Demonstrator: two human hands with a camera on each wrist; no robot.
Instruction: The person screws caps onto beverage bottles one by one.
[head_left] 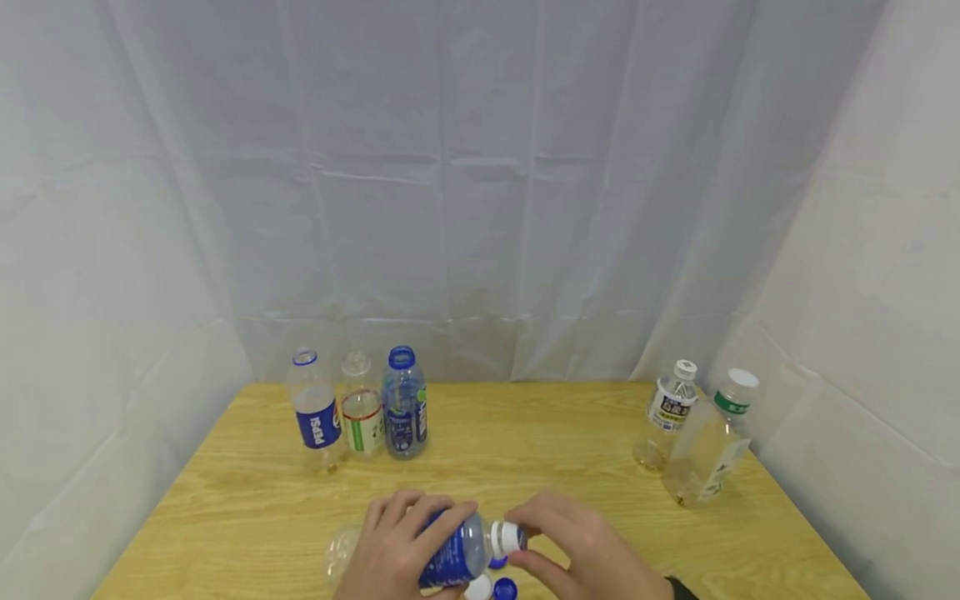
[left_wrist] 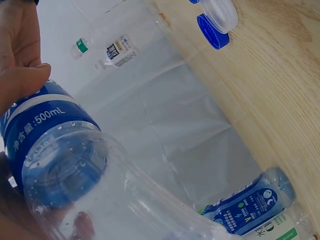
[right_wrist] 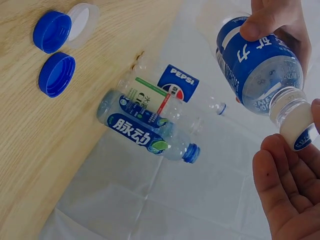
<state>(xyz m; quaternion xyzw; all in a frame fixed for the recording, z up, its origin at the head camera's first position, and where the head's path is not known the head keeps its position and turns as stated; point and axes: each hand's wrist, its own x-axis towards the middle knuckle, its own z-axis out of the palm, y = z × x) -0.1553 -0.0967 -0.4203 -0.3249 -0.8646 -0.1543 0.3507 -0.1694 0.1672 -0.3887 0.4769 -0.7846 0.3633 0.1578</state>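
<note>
A clear plastic bottle (head_left: 472,546) with a blue label lies tilted on its side in my left hand (head_left: 397,546), above the table's front. The left fingers wrap over the label, and the bottle's neck points right. Its mouth carries a white cap (head_left: 507,538) with a dark blue top. My right hand (head_left: 588,550) pinches that cap between thumb and fingers. Below the bottle lie loose caps: a white one (right_wrist: 85,24), a blue one (right_wrist: 52,32) and a second blue cap (right_wrist: 57,75). Their full outlines are partly hidden in the head view.
At the back left of the wooden table (head_left: 525,442) stand an uncapped Pepsi bottle (head_left: 317,425), a green-and-white-labelled bottle (head_left: 363,425) and a blue uncapped bottle (head_left: 405,412). Two white-capped bottles, one small (head_left: 667,412) and one larger (head_left: 708,450), stand at the right. Pale sheets hang around.
</note>
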